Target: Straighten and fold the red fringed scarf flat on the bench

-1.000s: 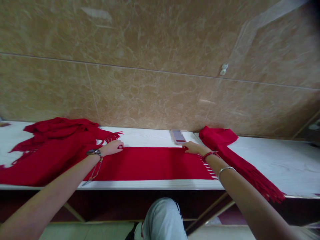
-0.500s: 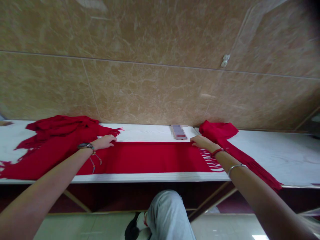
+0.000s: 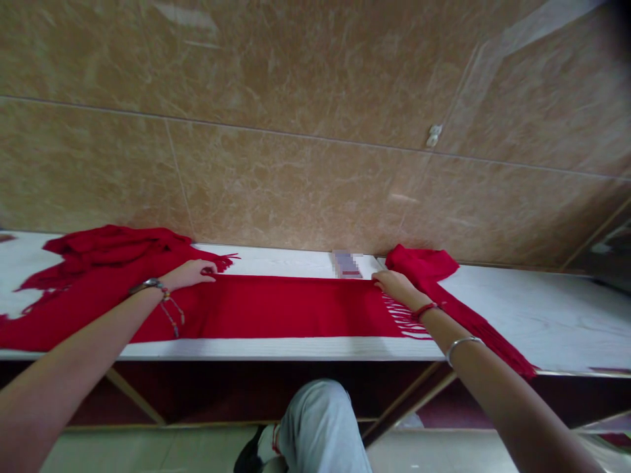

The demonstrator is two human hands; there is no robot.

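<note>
A red fringed scarf [image 3: 290,305] lies flat along the white table [image 3: 542,315]. My left hand [image 3: 190,272] rests on its far edge at the left, fingers curled onto the cloth. At the scarf's right end, just above the fringe, my right hand [image 3: 394,284] pinches the far corner. A phone [image 3: 345,263] lies on the table just beyond my right hand.
A heap of red scarves [image 3: 103,256] sits at the table's left. Another red scarf [image 3: 444,289] trails off the front edge at the right. A brown marble wall [image 3: 315,131] rises directly behind the table. My knee [image 3: 320,420] shows below the table edge.
My left hand slid leftward along the scarf's far edge. My right hand shifted slightly right and stayed at the corner. The camera view tilted a little.
</note>
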